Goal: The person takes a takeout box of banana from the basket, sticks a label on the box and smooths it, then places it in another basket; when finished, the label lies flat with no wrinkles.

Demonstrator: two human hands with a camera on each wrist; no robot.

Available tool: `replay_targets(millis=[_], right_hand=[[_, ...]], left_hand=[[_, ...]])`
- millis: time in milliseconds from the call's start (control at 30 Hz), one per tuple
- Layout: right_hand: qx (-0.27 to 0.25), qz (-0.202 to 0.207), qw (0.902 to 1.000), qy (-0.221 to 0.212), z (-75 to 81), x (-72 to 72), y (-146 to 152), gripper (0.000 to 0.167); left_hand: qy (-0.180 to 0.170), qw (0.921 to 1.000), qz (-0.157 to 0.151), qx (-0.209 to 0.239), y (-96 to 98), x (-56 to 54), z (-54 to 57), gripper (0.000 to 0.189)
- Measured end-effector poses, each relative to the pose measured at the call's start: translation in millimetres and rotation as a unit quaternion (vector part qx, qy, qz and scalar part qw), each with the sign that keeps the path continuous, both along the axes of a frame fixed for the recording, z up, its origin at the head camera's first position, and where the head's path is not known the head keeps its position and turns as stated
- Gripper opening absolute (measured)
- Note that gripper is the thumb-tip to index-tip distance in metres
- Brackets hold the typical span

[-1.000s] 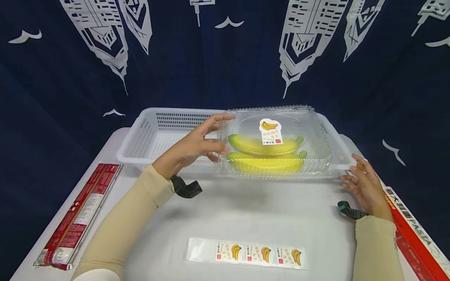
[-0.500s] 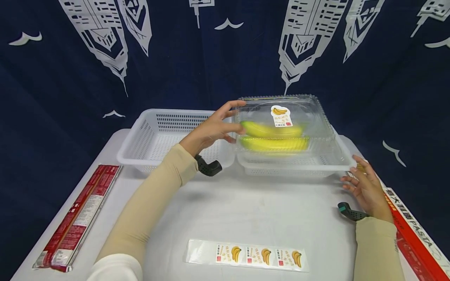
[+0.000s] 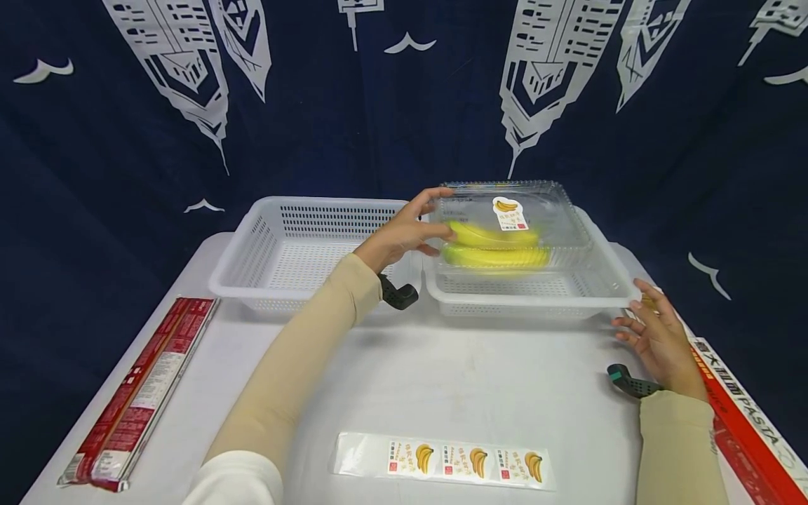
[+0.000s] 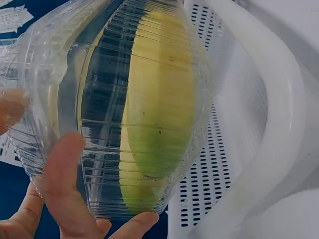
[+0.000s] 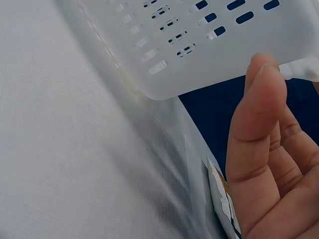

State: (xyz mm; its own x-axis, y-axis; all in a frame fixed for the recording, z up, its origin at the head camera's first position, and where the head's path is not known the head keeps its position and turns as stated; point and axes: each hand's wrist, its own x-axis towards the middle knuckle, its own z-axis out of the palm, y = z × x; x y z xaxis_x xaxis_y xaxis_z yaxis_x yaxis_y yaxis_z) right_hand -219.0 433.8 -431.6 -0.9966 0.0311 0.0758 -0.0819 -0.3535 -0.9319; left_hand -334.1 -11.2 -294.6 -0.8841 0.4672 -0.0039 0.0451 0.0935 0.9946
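Observation:
In the head view my left hand grips the left end of a clear plastic clamshell box. Two yellow-green bananas lie inside it, and a banana sticker is on its lid. The box is over the right white basket. Up close in the left wrist view, my thumb presses the box's ribbed wall, with a banana showing through. My right hand is at that basket's front right corner; its thumb overlaps the rim in the right wrist view, contact unclear.
A second white basket stands to the left. Red-and-white packets lie along the left table edge, a red pasta box along the right. A strip of banana stickers lies near the front.
My left hand has carried the clamshell box rightward and back, up over the right basket, then slightly lower and further right. The right hand stays in place.

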Motion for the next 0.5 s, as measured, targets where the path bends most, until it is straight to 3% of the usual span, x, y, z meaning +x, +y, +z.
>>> replay_targets(millis=[500], right_hand=[[-0.006, 0.000, 1.0000, 0.003, -0.7, -0.4, 0, 0.042]], left_hand=[[-0.029, 0.9989, 0.017, -0.033, 27.1, -14.1, -19.8, 0.084]])
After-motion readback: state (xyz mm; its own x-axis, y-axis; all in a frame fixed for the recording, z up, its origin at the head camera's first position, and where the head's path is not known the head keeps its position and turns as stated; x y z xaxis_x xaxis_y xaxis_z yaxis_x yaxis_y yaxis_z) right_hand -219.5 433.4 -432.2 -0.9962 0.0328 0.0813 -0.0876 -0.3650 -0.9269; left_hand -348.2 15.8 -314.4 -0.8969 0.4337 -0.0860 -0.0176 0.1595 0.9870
